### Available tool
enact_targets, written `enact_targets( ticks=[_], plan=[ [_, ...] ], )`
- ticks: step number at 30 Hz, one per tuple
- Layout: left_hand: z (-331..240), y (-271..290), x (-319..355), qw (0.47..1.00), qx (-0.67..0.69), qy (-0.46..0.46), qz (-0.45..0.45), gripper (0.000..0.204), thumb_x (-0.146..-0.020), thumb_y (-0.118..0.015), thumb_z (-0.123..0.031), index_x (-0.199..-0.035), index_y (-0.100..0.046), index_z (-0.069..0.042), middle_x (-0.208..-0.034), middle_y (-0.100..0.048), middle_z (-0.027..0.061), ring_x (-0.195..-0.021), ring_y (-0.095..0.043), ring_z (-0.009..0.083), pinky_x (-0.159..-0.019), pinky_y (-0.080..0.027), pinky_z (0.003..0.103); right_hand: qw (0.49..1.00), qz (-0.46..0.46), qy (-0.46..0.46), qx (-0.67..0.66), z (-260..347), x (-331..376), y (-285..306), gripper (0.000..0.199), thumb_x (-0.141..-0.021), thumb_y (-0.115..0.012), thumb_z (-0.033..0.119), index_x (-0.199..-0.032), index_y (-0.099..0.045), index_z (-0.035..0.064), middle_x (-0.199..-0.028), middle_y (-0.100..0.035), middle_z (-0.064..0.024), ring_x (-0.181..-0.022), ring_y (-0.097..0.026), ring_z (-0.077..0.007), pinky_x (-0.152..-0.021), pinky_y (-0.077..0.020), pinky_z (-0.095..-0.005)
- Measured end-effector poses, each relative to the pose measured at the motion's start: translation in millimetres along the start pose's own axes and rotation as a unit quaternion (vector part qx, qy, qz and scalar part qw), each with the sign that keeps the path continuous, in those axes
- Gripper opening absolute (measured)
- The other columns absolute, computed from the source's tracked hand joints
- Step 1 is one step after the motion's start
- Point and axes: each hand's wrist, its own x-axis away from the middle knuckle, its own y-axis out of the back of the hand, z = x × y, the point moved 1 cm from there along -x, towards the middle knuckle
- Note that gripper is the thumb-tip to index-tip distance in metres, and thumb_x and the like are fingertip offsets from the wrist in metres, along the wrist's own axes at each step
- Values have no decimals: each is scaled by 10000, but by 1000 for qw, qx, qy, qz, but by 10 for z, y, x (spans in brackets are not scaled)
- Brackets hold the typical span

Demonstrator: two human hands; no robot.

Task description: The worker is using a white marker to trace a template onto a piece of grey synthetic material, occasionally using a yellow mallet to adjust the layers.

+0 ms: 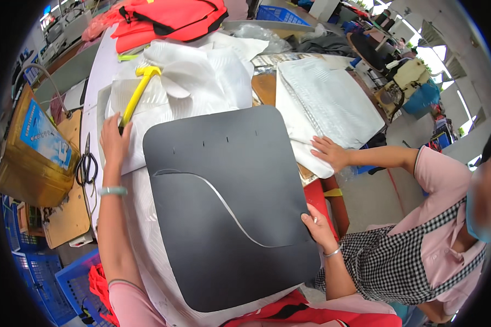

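A large black panel (229, 180) with rounded corners, a long curved slit and several short slots fills the middle, lying over white sheeting. My right hand (319, 229) is closed on its right edge, thumb on top. At the panel's upper left, my left hand (115, 143) is closed round the dark lower end of a yellow hammer (139, 95). The hammer's head points away from me over crumpled white sheets (202, 76). Part of the left fingers is hidden.
A co-worker's hand (330, 155) rests on a rolled white sheet (311, 158) at right, beside a stack of translucent sheets (333, 101). Black scissors (86, 166) and a yellowish container (35, 152) stand left. A red bag (172, 19) lies at the far end; blue crates (38, 283) sit lower left.
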Motion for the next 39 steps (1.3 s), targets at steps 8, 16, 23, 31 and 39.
enact_targets(
  ticks=[8,16,23,31,39],
  plan=[
    [-855,1381,2133,961,180,-70,196,445,-803,-683,-131,-1223,-562,-50,-1387,-424,207,-1309,-367,395,-1088,-287,458,928,-134,145,317,62,-98,-113,316,-940,-529,227,-1209,-535,62,-873,-634,-248,-804,-601,-435,-670,-466,-494],
    [-1180,1846,3614,968,71,23,242,599,-755,-731,-232,-1274,-506,-34,-1452,-286,273,-1354,-260,440,-1107,-140,573,916,-178,150,326,75,-231,-219,290,-946,-507,273,-1139,-555,63,-796,-633,-241,-767,-598,-442,-652,-451,-515],
    [-1186,1796,3733,976,120,54,175,530,-762,-725,-195,-1236,-542,-47,-1449,-313,262,-1354,-282,416,-1115,-122,563,898,-193,168,358,17,-307,-295,264,-948,-489,281,-1062,-576,59,-767,-630,-243,-749,-594,-451,-660,-445,-532],
    [-1154,1867,3854,946,274,105,137,412,-790,-670,-99,-1187,-572,-50,-1464,-324,220,-1296,-356,407,-1115,-217,475,888,-197,178,375,-60,-201,-260,253,-945,-493,271,-1063,-578,64,-739,-623,-243,-725,-593,-453,-649,-454,-526],
    [-1097,1864,4109,980,149,62,120,356,-808,-638,-75,-1159,-587,-48,-1450,-331,232,-1298,-353,419,-1107,-234,508,887,-188,253,337,-110,-222,-394,236,-941,-503,255,-1070,-572,70,-742,-621,-250,-725,-595,-456,-644,-456,-527]
  ],
)
